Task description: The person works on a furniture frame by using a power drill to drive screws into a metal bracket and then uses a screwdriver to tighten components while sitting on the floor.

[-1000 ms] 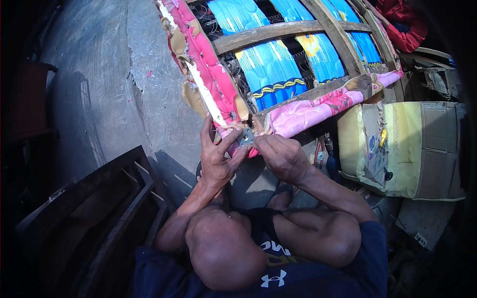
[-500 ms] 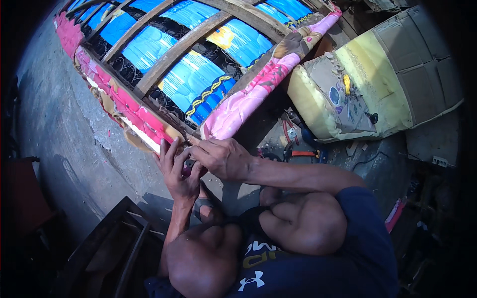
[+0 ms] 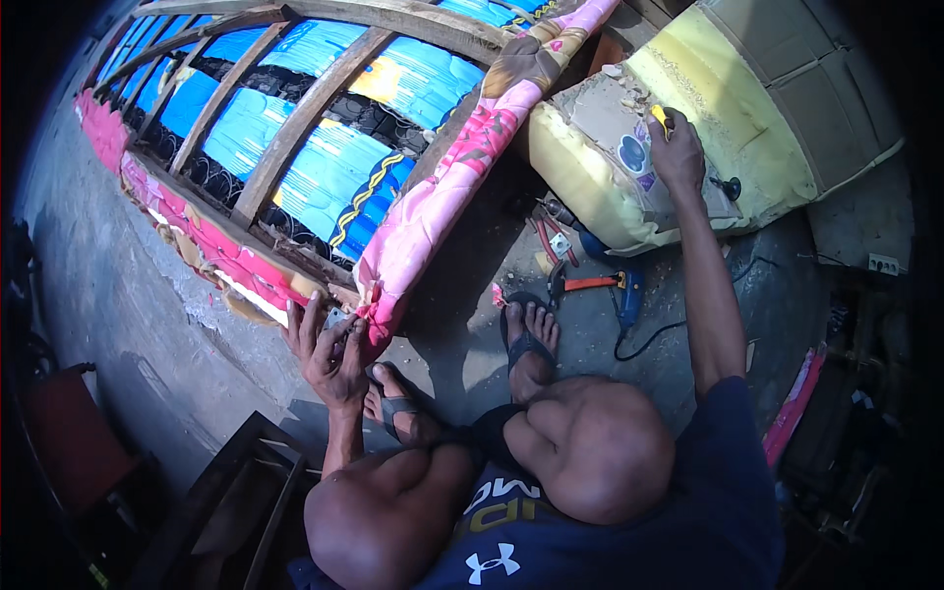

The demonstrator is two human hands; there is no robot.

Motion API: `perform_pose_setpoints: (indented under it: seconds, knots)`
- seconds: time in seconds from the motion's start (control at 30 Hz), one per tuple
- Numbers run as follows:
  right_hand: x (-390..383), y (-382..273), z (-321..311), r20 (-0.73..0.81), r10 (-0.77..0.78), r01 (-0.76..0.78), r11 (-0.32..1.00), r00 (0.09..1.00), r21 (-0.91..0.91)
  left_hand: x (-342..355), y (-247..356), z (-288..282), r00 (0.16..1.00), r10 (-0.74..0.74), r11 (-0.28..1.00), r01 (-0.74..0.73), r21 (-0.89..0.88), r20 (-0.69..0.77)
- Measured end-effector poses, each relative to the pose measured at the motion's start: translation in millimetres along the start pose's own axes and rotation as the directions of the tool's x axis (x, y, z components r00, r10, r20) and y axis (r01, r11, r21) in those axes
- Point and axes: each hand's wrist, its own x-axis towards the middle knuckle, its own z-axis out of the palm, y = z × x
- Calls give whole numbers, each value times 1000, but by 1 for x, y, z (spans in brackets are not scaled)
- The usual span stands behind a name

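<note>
Metal plate (image 3: 336, 318), small and grey, sits at the near corner of the cloth-edged wooden frame (image 3: 317, 115), toward nine o'clock from centre. The left hand (image 3: 329, 366) hides part of it; its fingers touch the plate, but I cannot tell whether they clamp it. Toward two o'clock, the right hand (image 3: 678, 157) covers much of a yellow object (image 3: 660, 118) at the foam-sided block (image 3: 774, 138); whether those fingers have closed is unclear. Frame and block are both cut off at twelve to one o'clock. An orange-handled hammer (image 3: 590, 283) lies toward three.
</note>
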Motion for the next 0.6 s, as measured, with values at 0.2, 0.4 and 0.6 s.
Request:
perform_pose_setpoints:
  seconds: [0.2,0.4,0.6]
  knots:
    - [88,106,65,367,178,-93,967,913,-238,11,3,-7,1000,-25,998,24,-52,-18]
    - [113,64,25,706,335,-314,935,624,-165,2,1,-9,996,-79,997,78,-31,-44]
    - [57,-8,-24,779,-21,-481,776,627,408,-1,4,-8,996,-90,996,90,-12,-23]
